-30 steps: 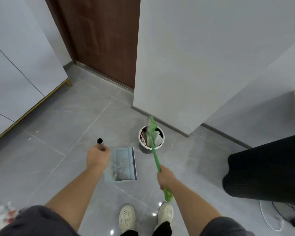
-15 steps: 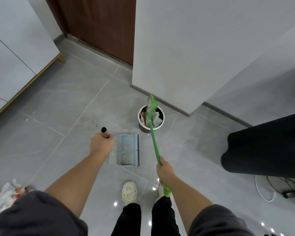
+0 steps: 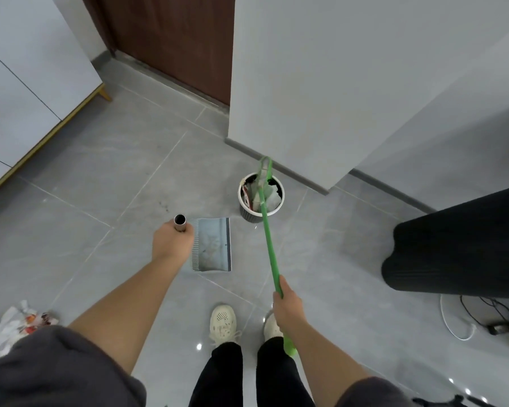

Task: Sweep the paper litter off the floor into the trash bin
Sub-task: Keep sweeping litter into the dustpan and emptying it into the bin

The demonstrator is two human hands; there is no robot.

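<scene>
The left hand grips the dustpan handle, the right hand the broom; the view has drawn back, showing more paper litter, well apart from the trash bin; sweeping remains.

The floor is made of grey tiles. A small round bin stands on it near the wall. Crumpled paper lies far left. Cords lie on the right.
</scene>
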